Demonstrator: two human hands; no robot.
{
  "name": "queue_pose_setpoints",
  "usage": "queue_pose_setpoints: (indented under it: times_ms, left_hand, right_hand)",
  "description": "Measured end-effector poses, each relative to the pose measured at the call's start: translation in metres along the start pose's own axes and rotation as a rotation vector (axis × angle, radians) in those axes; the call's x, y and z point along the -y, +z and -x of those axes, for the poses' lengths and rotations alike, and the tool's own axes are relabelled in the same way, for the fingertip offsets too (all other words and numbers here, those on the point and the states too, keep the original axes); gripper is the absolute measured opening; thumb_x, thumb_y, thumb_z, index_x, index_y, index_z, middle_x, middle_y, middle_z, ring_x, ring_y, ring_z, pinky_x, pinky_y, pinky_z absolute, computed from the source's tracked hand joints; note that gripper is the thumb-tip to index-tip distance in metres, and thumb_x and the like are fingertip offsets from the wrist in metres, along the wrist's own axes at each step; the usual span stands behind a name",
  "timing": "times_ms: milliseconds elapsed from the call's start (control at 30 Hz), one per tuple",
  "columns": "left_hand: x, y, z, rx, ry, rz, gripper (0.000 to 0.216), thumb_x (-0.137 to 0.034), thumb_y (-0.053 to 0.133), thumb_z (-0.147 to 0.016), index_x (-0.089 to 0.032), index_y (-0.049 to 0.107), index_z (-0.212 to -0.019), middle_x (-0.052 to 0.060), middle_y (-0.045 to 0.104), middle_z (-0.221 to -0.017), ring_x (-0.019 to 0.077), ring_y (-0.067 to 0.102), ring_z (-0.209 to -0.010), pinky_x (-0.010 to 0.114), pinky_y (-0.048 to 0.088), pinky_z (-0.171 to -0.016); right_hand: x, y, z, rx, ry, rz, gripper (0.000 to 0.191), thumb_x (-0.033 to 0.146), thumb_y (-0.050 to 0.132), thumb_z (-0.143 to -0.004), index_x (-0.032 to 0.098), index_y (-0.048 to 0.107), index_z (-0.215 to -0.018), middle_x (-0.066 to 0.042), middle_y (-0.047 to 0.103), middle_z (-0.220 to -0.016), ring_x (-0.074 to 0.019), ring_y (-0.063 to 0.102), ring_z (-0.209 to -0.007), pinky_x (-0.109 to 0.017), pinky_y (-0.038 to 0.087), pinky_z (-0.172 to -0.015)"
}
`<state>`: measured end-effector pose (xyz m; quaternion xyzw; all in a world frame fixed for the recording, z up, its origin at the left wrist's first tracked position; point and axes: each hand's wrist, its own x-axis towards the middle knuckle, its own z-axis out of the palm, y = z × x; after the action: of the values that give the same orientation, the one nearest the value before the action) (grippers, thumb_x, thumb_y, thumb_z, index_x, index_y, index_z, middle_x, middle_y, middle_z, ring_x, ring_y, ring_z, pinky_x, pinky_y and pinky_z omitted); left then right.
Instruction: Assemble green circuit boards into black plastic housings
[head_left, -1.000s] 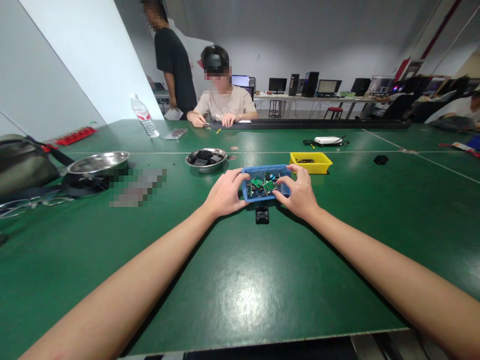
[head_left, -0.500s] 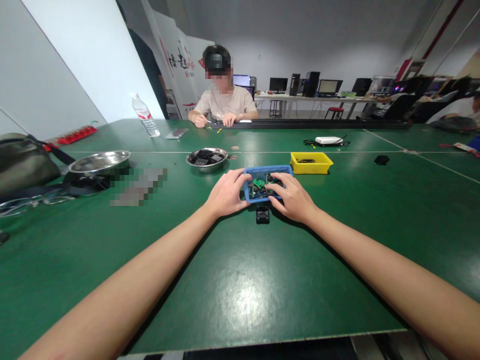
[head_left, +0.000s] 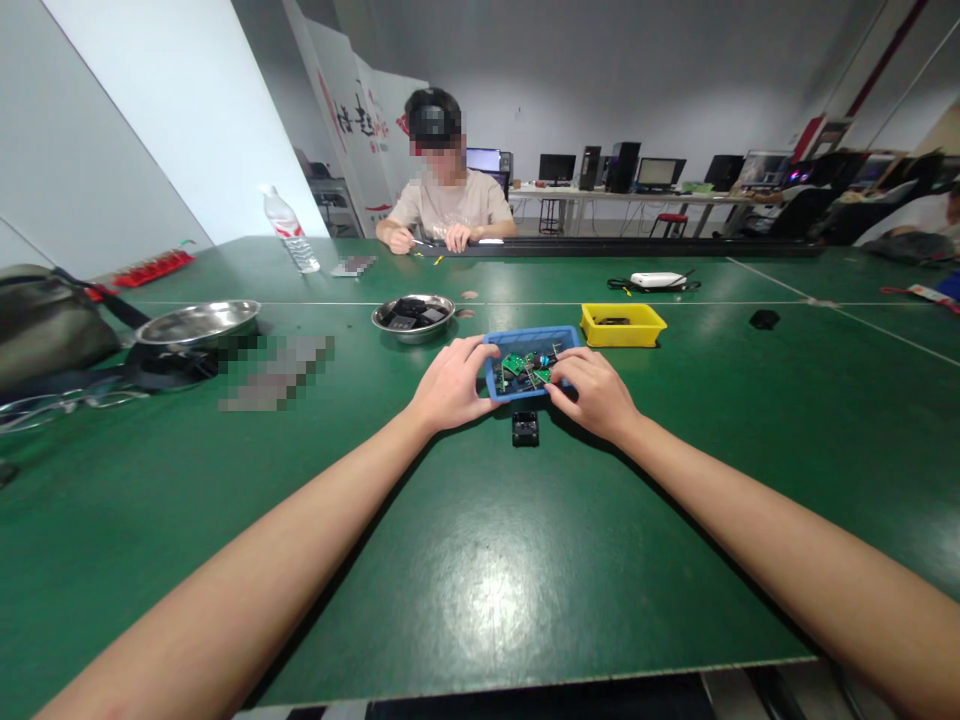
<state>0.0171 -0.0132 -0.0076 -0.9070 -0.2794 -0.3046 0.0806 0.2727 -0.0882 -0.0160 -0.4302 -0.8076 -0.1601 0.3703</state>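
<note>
My left hand (head_left: 454, 385) grips the left end of a blue plastic basket (head_left: 534, 335), thumb along the near side and fingers on the far side. Inside lie green circuit boards (head_left: 514, 364) and small dark parts, heaped together. At the basket's near right corner my right hand (head_left: 596, 390) has its fingers curled in, the fingertips closed at the edge of a small green circuit board (head_left: 543, 377). Its thumb is by the near rim. Just in front of the basket, a small black plastic housing (head_left: 525, 429) rests on the green table (head_left: 420, 560), touched by neither hand.
A steel bowl of black parts (head_left: 381, 325) stands left of the basket, a yellow bin (head_left: 624, 338) right of it. Farther out are another steel bowl (head_left: 199, 322), a water bottle (head_left: 291, 232), a black piece (head_left: 764, 319) and a white device with cable (head_left: 658, 281). A person (head_left: 450, 205) sits opposite.
My right hand has drawn back rightward from the basket's middle to its near right corner, its fingers closing, uncovering more parts. The basket shifted slightly. A dark figure at the back left is gone.
</note>
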Motion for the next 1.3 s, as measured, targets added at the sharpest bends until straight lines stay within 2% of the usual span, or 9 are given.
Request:
queue_pose_setpoints:
  times_ms: [167,300,800,1000,1200,1300]
  left_hand:
    - [-0.0008,-0.0006,-0.0005,0.003,-0.020,0.016,0.058,-0.043,0.080,-0.079,-0.021,0.055,-0.125,0.015,0.062,-0.137,0.0340,0.062,-0.120,0.050,0.053,-0.102]
    - [-0.0009,-0.0003,-0.0005,0.011,-0.032,-0.002,0.060,-0.044,0.082,-0.077,-0.019,0.055,-0.125,0.016,0.063,-0.134,0.0342,0.063,-0.118,0.049,0.054,-0.100]
    - [-0.0046,-0.0005,0.0010,0.047,-0.083,0.034,0.063,-0.044,0.085,-0.075,-0.020,0.054,-0.125,0.017,0.061,-0.138,0.0350,0.061,-0.123,0.053,0.051,-0.107]
    - [-0.0042,0.0007,0.0017,0.044,-0.081,0.032,0.062,-0.044,0.083,-0.076,-0.021,0.054,-0.125,0.017,0.060,-0.139,0.0351,0.061,-0.123,0.052,0.052,-0.106]
    - [-0.0055,-0.0003,0.0007,0.057,-0.086,0.025,0.061,-0.041,0.083,-0.076,-0.020,0.054,-0.125,0.018,0.061,-0.138,0.0353,0.062,-0.122,0.052,0.052,-0.106]
    - [-0.0061,-0.0011,0.0004,0.065,-0.095,0.025,0.059,-0.038,0.082,-0.076,-0.020,0.054,-0.125,0.018,0.060,-0.139,0.0354,0.061,-0.123,0.052,0.052,-0.106]
  right_hand:
    - [-0.0023,0.0034,0.0015,-0.017,0.045,-0.035,0.012,0.020,0.059,-0.094,0.022,0.070,-0.089,-0.009,0.076,-0.091,-0.0275,0.065,-0.098,-0.043,0.052,-0.089]
    - [-0.0043,0.0049,0.0028,-0.048,0.091,-0.047,0.015,0.019,0.058,-0.094,0.023,0.071,-0.088,-0.007,0.076,-0.088,-0.0265,0.065,-0.092,-0.042,0.054,-0.085]
    - [-0.0063,0.0092,0.0072,-0.094,-0.040,-0.184,0.018,0.015,0.058,-0.094,0.021,0.073,-0.101,-0.008,0.078,-0.096,-0.0242,0.073,-0.090,-0.041,0.061,-0.083]
    - [-0.0046,0.0072,0.0069,-0.085,-0.013,-0.208,0.019,0.016,0.059,-0.094,0.023,0.074,-0.102,-0.008,0.077,-0.099,-0.0233,0.073,-0.090,-0.039,0.062,-0.084]
    - [-0.0018,0.0066,0.0065,-0.141,-0.048,-0.179,0.016,0.015,0.058,-0.093,0.022,0.071,-0.098,-0.007,0.075,-0.095,-0.0218,0.073,-0.086,-0.035,0.061,-0.079]
    - [-0.0019,0.0057,0.0063,-0.162,0.005,-0.163,0.016,0.016,0.057,-0.092,0.023,0.071,-0.096,-0.007,0.074,-0.094,-0.0228,0.072,-0.086,-0.036,0.060,-0.079]
